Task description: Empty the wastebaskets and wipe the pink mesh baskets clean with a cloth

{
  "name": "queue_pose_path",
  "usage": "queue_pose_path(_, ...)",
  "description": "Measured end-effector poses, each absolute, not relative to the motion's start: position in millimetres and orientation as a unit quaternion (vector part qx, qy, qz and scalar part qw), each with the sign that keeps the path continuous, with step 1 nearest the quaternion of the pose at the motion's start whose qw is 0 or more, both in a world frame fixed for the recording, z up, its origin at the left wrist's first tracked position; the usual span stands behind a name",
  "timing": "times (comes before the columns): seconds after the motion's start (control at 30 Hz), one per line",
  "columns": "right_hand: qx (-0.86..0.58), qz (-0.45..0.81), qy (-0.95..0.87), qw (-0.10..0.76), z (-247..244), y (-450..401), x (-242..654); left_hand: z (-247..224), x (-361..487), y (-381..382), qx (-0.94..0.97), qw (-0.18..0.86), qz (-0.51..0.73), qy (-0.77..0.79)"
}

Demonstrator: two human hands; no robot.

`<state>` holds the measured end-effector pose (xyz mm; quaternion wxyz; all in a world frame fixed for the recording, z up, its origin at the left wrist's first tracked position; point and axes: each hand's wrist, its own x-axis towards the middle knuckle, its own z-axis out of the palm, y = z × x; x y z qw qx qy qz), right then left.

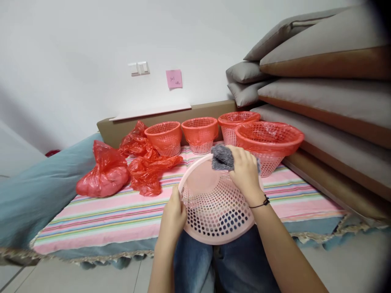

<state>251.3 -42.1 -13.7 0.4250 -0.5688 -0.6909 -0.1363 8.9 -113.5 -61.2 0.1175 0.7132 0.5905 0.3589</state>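
Head cam: L hand (174, 209) pinched shut on rim of round, perforated plastic basket (210, 199) — R hand (246, 171) clutching fuzzy grey cloth (222, 158), far edge; red-film-lined baskets (200, 132) just beyond.

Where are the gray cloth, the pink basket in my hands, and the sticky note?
Gray cloth (222, 158), head view: its exposed bunched part.
Pink perforated basket (213, 200), head view: its inner wall.
Pink sticky note (174, 79), head view: its middle.
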Motion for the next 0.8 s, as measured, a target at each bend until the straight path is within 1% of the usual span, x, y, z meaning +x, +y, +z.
queue_pose_path(0.13,-0.661,-0.082,-0.602,0.440,-57.5,-54.8,275.8,-69.5,5.0,-115.7,0.688,0.117,0.372,0.613)
queue_pose_path(0.3,-0.704,0.065,-0.495,0.506,-119.7,-83.5,284.4,-70.9,7.0,-113.9,0.671,0.093,0.355,0.645)
queue_pose_path(0.4,-0.709,0.123,-0.432,0.544,-144.0,-96.7,277.8,-70.3,6.5,-112.0,0.675,0.081,0.363,0.637)
queue_pose_path(0.5,-0.704,0.144,-0.410,0.562,-152.0,-101.6,270.7,-71.9,4.3,-110.6,0.668,0.081,0.379,0.635)
queue_pose_path(0.67,-0.691,0.154,-0.415,0.571,-145.5,-102.8,267.9,-74.7,1.8,-106.0,0.663,0.084,0.414,0.618)
queue_pose_path(0.8,-0.664,0.187,-0.423,0.587,-142.7,-110.8,271.9,-69.5,-3.4,-101.4,0.648,0.098,0.428,0.622)
